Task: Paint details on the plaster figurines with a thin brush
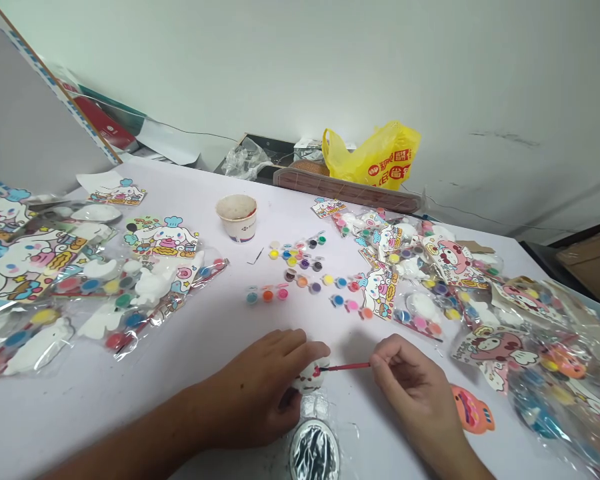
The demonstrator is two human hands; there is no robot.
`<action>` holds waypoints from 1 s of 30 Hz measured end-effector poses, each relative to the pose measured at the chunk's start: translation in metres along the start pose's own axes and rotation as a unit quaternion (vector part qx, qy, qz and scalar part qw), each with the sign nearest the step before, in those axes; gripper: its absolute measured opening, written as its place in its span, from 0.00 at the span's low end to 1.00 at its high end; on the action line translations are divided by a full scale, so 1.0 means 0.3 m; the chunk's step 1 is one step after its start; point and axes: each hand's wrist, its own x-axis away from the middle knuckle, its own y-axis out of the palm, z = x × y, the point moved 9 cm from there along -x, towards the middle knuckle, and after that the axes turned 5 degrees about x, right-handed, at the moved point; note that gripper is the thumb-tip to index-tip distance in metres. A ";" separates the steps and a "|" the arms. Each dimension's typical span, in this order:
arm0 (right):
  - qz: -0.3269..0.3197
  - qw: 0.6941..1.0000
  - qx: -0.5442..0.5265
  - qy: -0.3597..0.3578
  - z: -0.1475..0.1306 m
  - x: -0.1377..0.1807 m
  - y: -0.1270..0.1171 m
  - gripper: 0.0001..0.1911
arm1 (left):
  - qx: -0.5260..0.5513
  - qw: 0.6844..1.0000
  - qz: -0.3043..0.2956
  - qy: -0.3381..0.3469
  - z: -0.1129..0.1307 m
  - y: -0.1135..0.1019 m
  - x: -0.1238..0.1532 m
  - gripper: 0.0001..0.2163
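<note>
My left hand (260, 390) is closed around a small white figurine (311, 381) with red and brown paint marks, holding it just above the table; the fingers cover much of it. In my right hand (417, 390) a thin red paintbrush (350, 366) is pinched between thumb and fingers. Its dark tip touches a red patch on the figurine. Directly below lies a round, shiny silver-rimmed piece (314, 453) on clear plastic. Beyond my hands stand several small paint pots (267, 295) in strips. An orange painted figure (473, 409) lies beside my right wrist.
A paper cup (237, 223) with reddish stains stands behind the paint pots. Plastic-bagged craft kits (155, 277) with cartoon cards cover the left side, and more kits (425, 307) crowd the right. At the back, a yellow plastic bag (375, 160) rests by the wall.
</note>
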 end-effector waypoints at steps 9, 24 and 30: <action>-0.003 1.000 0.004 -0.002 0.006 0.000 0.001 0.13 | -0.001 1.000 0.005 0.004 0.003 -0.001 0.001 0.31; -0.024 0.999 0.021 -0.017 0.027 -0.006 0.023 0.15 | 0.007 1.000 0.013 -0.004 -0.008 -0.008 0.002 0.30; -0.045 0.999 0.019 -0.002 0.040 -0.005 0.034 0.16 | 0.011 1.000 0.019 -0.003 -0.019 -0.006 0.007 0.30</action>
